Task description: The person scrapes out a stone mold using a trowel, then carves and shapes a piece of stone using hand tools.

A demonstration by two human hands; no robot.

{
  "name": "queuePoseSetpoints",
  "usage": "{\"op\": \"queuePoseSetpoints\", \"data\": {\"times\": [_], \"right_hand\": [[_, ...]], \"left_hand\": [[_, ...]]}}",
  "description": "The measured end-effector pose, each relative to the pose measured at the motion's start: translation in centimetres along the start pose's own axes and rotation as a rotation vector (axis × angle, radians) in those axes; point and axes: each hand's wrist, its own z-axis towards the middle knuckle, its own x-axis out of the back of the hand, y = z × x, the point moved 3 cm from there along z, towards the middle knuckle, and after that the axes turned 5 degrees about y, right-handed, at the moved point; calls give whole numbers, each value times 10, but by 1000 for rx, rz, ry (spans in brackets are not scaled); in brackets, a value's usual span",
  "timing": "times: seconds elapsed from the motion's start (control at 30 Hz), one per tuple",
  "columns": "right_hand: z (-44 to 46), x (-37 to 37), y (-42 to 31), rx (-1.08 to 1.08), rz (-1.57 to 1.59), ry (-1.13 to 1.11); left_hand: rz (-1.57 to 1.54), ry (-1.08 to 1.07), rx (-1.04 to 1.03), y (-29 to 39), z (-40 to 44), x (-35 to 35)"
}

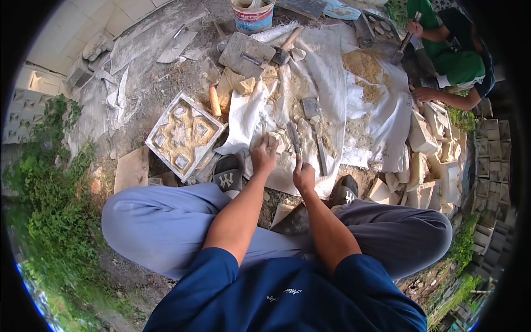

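My right hand is wrapped round the lower end of a long, flat grey metal tool, whose blade points away from me. Its exact kind is unclear. Beside it, my left hand has its fingers bent against a pale stone piece on the white sack cloth. To the right of my right hand lies another long metal bar. A square mould frame with a patterned, sandy inside rests left of my left hand, close to an orange cylinder.
A hammer, a trowel on a slab and a paint bucket are farther off. At the right, another person holds a hammer near yellow sand. Broken pale blocks are piled below.
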Motion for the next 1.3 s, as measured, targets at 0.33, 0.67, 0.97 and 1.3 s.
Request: {"op": "queuePoseSetpoints", "data": {"times": [0.33,0.67,0.97,1.3], "right_hand": [[12,-28,56,-369,39,-198],[14,-21,44,135,-16,18],[10,-9,15,84,140,6],[21,-6,23,-10,-167,-64]], "left_hand": [[-61,-97,7,8,5,6],[-134,-169,-42,24,48,-10],[-143,-89,-189,8,51,-30],[-183,-52,-215,9,52,-31]]}}
